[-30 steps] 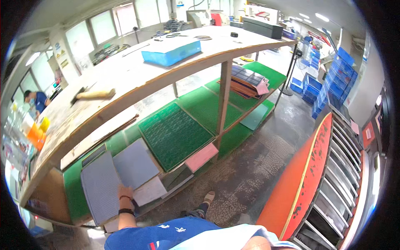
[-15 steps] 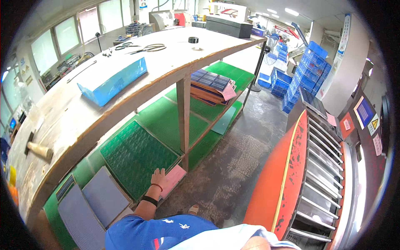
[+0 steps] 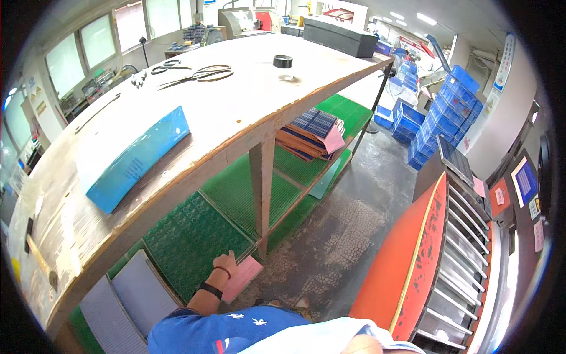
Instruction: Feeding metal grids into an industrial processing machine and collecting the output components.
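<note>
This looks like a factory workshop: a long, worn workbench [image 3: 247, 109] carries scissors [image 3: 191, 77], a hammer [image 3: 41, 259] and a black roll of tape [image 3: 283, 61], with a green panel [image 3: 197, 242] on the shelf [image 3: 352, 116] beneath. Blue crates [image 3: 448, 112] stand stacked on the scuffed floor [image 3: 333, 256] near a large orange machine [image 3: 398, 259].

Ceiling lights [image 3: 426, 19] glowed far back.
Windows [image 3: 97, 42] lined the left; patchy grey floor [image 3: 339, 248] ran beside a wooden worktable [image 3: 247, 94].

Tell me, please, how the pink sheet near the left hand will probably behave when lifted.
The pink sheet looks thin and paper-like, so probably light and somewhat floppy. Its flat face and straight edges suggest sliding rather than rolling if pushed.
</note>
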Motion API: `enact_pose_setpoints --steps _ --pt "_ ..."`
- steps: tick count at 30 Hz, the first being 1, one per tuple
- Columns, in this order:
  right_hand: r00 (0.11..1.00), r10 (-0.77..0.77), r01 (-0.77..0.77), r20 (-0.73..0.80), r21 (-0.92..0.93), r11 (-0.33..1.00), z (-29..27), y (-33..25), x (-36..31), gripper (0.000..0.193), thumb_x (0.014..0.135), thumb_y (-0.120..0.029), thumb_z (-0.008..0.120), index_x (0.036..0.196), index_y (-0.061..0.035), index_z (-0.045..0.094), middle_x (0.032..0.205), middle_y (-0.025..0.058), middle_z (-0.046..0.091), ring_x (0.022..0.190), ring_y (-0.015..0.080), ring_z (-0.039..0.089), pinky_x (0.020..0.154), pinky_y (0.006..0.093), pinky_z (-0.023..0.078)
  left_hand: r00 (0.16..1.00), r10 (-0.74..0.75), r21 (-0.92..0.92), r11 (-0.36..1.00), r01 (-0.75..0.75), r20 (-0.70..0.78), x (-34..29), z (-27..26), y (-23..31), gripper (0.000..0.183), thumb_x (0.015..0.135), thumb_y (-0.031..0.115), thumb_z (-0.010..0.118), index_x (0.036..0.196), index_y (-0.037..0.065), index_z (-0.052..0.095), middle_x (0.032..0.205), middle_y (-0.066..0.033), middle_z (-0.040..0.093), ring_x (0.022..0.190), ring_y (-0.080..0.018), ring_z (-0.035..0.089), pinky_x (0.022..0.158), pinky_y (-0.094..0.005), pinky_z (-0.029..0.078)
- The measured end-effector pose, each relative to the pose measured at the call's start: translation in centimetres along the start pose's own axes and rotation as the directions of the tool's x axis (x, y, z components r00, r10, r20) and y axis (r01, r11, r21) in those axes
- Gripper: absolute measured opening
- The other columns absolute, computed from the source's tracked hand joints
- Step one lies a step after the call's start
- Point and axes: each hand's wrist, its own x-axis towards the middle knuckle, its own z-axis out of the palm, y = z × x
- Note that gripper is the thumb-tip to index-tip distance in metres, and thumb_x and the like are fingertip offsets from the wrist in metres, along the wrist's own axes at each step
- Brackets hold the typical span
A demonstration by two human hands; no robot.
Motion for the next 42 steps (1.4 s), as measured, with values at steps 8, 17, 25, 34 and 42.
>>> enact_pose_setpoints --steps 8,17,25,34,42 --pt "0.998 -0.041 0.044 0.04 -0.079 0.996 -1.8 -5.1 3.8 0.013 0.07 -0.019 0.053 0.061 -0.012 0.06 0.067 0.0075 0.062 0.056 0.0277 0.058 0.046 0.0361 0.043 0.994 -0.078 -0.019 0.997 0.08 0.082 1.5 -0.8 1.0 0.044 0.077 0.033 0.053 0.108 0.002 0.054 0.101 -0.0174 0.062 0.094 -0.0316 0.06 0.079 -0.0415 0.047" --pt "0.928 -0.226 0.371 0.296 -0.698 0.612 -9.0 -10.0 13.2 0.015 0.069 -0.022 0.054 0.058 -0.0144 0.061 0.068 0.0068 0.062 0.058 0.0288 0.059 0.048 0.0369 0.044 0.926 0.325 -0.059 0.946 -0.32 0.193 4.9 -0.6 10.9 0.057 0.078 0.053 0.048 0.081 -0.001 0.066 0.083 -0.0204 0.063 0.085 -0.0369 0.06 0.076 -0.0435 0.046" --pt "0.924 -0.382 0.379 -0.021 0.193 0.905 -12.5 -20.8 13.2 0.015 0.083 -0.008 0.046 0.086 0.002 0.057 0.072 0.0097 0.061 0.056 0.0181 0.059 0.045 0.0276 0.048 0.822 0.543 0.003 0.834 -0.551 0.172 10.0 -6.7 27.3 0.051 0.075 0.05 0.055 0.083 0.001 0.065 0.091 -0.0197 0.063 0.087 -0.0352 0.059 0.076 -0.0437 0.047" --pt "0.688 -0.665 0.723 -0.289 0.204 0.66 -17.9 -34.0 8.0 0.009 0.083 -0.006 0.055 0.089 -0.0001 0.056 0.072 0.0046 0.059 0.057 0.0099 0.056 0.048 0.0208 0.045 0.825 0.53 -0.064 0.846 -0.529 0.195 12.1 -8.9 32.6 0.045 0.076 0.045 0.056 0.091 0.003 0.061 0.091 -0.0181 0.062 0.089 -0.0349 0.059 0.076 -0.0437 0.046" --pt "0.092 -0.821 0.472 -0.564 -0.701 0.534 -27.2 -38.5 7.3 0.009 0.078 -0.009 0.059 0.083 -0.0017 0.059 0.077 0.0109 0.059 0.076 0.0249 0.057 0.068 0.037 0.045 0.847 0.451 -0.025 0.886 -0.464 0.282 18.7 -10.4 33.7 0.046 0.077 0.044 0.056 0.097 0.004 0.059 0.099 -0.0194 0.06 0.094 -0.0349 0.057 0.079 -0.0433 0.045"
